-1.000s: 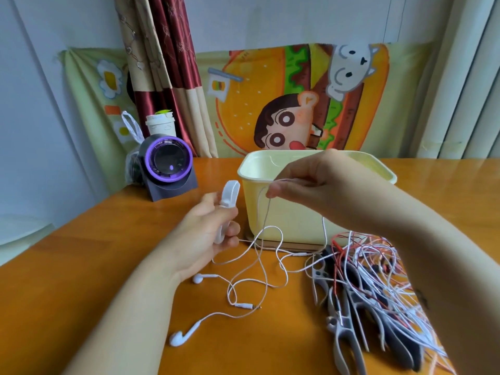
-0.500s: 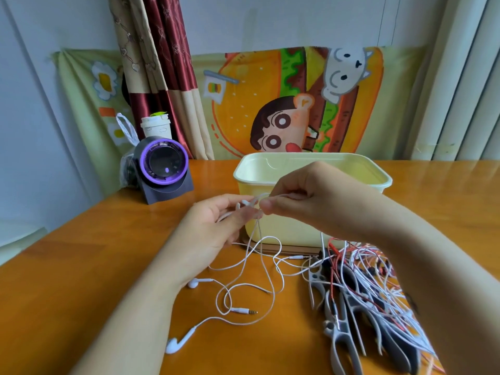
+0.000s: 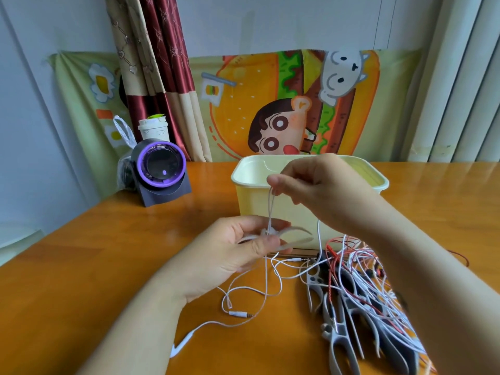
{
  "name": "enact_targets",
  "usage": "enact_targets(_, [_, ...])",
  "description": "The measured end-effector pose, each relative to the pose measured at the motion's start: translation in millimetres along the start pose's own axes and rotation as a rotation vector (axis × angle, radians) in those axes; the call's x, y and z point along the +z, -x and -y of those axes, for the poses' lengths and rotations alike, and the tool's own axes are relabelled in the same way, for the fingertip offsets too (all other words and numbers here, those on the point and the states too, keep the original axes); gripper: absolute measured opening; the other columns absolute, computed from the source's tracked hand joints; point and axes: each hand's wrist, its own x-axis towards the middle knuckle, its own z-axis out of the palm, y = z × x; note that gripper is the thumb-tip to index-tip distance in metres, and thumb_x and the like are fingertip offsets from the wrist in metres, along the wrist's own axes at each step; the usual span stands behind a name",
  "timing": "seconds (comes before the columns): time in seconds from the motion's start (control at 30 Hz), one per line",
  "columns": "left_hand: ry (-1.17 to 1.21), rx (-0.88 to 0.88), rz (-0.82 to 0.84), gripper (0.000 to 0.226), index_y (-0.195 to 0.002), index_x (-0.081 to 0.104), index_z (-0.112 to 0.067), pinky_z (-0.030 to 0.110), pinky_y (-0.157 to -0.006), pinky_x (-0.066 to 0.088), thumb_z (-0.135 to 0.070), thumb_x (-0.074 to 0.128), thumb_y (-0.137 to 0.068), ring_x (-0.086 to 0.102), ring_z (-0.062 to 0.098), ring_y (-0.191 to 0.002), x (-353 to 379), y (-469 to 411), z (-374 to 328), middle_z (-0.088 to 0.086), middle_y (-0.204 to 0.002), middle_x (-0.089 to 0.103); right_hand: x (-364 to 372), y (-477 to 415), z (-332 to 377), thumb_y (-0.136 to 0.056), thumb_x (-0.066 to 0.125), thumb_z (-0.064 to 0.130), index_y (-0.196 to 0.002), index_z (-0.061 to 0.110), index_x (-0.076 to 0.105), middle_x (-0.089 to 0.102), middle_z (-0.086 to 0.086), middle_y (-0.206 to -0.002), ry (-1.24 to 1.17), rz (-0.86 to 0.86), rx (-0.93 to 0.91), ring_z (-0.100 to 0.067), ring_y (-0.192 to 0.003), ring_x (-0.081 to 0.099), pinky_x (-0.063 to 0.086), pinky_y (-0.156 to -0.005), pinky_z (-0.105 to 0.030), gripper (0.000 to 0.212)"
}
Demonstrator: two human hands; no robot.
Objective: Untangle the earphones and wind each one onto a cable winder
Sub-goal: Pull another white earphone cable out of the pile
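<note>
my left hand [image 3: 230, 255] grips the white cable winder [image 3: 284, 240]; my right hand [image 3: 311, 185] pinches the white earphone cable [image 3: 270, 209] above it, near the yellow tub [image 3: 251, 196].

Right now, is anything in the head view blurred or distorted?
Head view: the cable winder in the left hand is motion-smeared; the right hand pinching the white cable looks sharper; wide-angle distortion bends the table toward the frame edges; lighting is soft, even.
</note>
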Motion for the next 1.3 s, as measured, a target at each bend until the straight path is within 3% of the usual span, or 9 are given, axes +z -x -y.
enact_targets(0.17, [-0.017, -0.021, 0.061, 0.032, -0.11, 0.067, -0.022, 0.004, -0.052, 0.037, -0.029, 0.059, -0.081, 0.053, -0.006, -0.053, 7.8, 0.4, -5.0, -0.02, -0.063, 0.063, 0.4, -3.2, -8.0, -0.091, 0.058, 0.033, -0.07, 0.015, 0.067, 0.048, 0.003, -0.053, -0.069, -0.176, 0.035, -0.002, -0.041, 0.039, 0.028, -0.041, -0.012, 0.029])
enact_targets(0.4, [0.019, -0.01, 0.106, 0.026, -0.1, 0.075, -0.041, 0.023, -0.052, 0.024, -0.042, 0.071, -0.074, 0.028, 0.015, -0.058, 7.2, -0.2, -1.1, 0.0, -0.064, 0.041, -21.2, -7.7, -27.4, -0.093, 0.058, 0.035, -0.06, 0.014, 0.057, 0.043, 0.01, -0.042, -0.122, -0.518, 0.107, -0.002, -0.039, 0.035, 0.024, -0.041, -0.013, 0.039])
enact_targets(0.57, [0.02, -0.02, 0.135, 0.026, -0.101, 0.075, -0.036, 0.019, -0.053, 0.03, -0.043, 0.072, -0.076, 0.037, 0.009, -0.056, 3.8, 1.3, -2.8, -0.007, -0.069, 0.063, -26.1, -8.0, -48.5, -0.093, 0.058, 0.033, -0.068, 0.0, 0.062, 0.046, 0.005, -0.05, -0.051, -0.615, 0.182, -0.001, -0.042, 0.038, 0.027, -0.042, -0.013, 0.041])
enact_targets(0.67, [0.028, -0.025, 0.124, 0.033, -0.103, 0.074, -0.041, 0.02, -0.053, 0.03, -0.052, 0.075, -0.072, 0.034, 0.014, -0.061, 0.1, 1.6, 0.3, 0.03, -0.089, 0.061, -22.8, -7.2, -55.3, -0.092, 0.059, 0.033, -0.081, 0.007, 0.071, 0.057, 0.004, -0.06, 0.07, -0.466, 0.221, 0.001, -0.047, 0.044, 0.028, -0.046, -0.01, 0.031])
enact_targets(0.77, [0.033, -0.032, 0.053, 0.034, -0.103, 0.075, -0.036, 0.013, -0.052, 0.035, -0.05, 0.074, -0.071, 0.041, 0.003, -0.054, -3.6, 0.0, 3.4, -0.004, -0.07, 0.064, -18.9, -6.2, -46.4, -0.09, 0.059, 0.038, -0.11, 0.02, 0.069, 0.064, 0.001, -0.105, 0.375, -0.328, 0.171, -0.013, -0.093, 0.054, 0.032, -0.073, -0.019, 0.029])
enact_targets(0.83, [0.042, -0.045, 0.039, 0.039, -0.104, 0.075, -0.033, 0.011, -0.052, 0.036, -0.049, 0.07, -0.07, 0.045, 0.002, -0.056, -3.4, -0.5, 3.0, -0.006, -0.091, 0.074, -20.7, -4.0, -25.4, -0.091, 0.059, 0.036, -0.118, 0.024, 0.065, 0.061, 0.002, -0.118, 0.438, -0.374, 0.029, -0.009, -0.104, 0.049, 0.027, -0.08, -0.017, 0.031])
enact_targets(0.97, [0.099, -0.029, 0.022, 0.027, -0.096, 0.077, -0.034, 0.014, -0.05, 0.031, -0.044, 0.077, -0.071, 0.039, 0.022, -0.072, -1.0, -0.2, 2.6, 0.005, -0.091, 0.076, -15.7, 7.8, 16.5, -0.091, 0.06, 0.029, -0.113, 0.024, 0.067, 0.067, 0.014, -0.105, 0.1, 0.122, -0.089, 0.019, -0.061, 0.052, 0.036, -0.061, -0.001, 0.024])
enact_targets(1.07, [0.077, -0.019, 0.015, 0.021, -0.097, 0.077, -0.026, 0.015, -0.05, 0.032, -0.034, 0.072, -0.079, 0.037, 0.013, -0.06, -2.7, 0.5, 2.8, 0.009, -0.092, 0.075, -6.8, 13.5, 18.0, -0.087, 0.059, 0.047, -0.119, 0.033, 0.06, 0.066, 0.018, -0.106, 0.245, 0.517, -0.016, 0.011, -0.07, 0.056, 0.04, -0.061, -0.006, 0.035])
enact_targets(1.3, [0.116, 0.021, -0.058, 0.028, -0.098, 0.076, -0.034, 0.01, -0.05, 0.038, -0.038, 0.077, -0.07, 0.052, 0.004, -0.064, -7.3, 0.6, 1.0, 0.004, -0.095, 0.075, -10.1, 12.1, 18.9, -0.074, 0.052, 0.069, -0.083, 0.03, 0.064, 0.057, 0.011, -0.067, 0.301, 0.322, 0.085, -0.003, -0.059, 0.052, 0.033, -0.052, -0.02, 0.042])
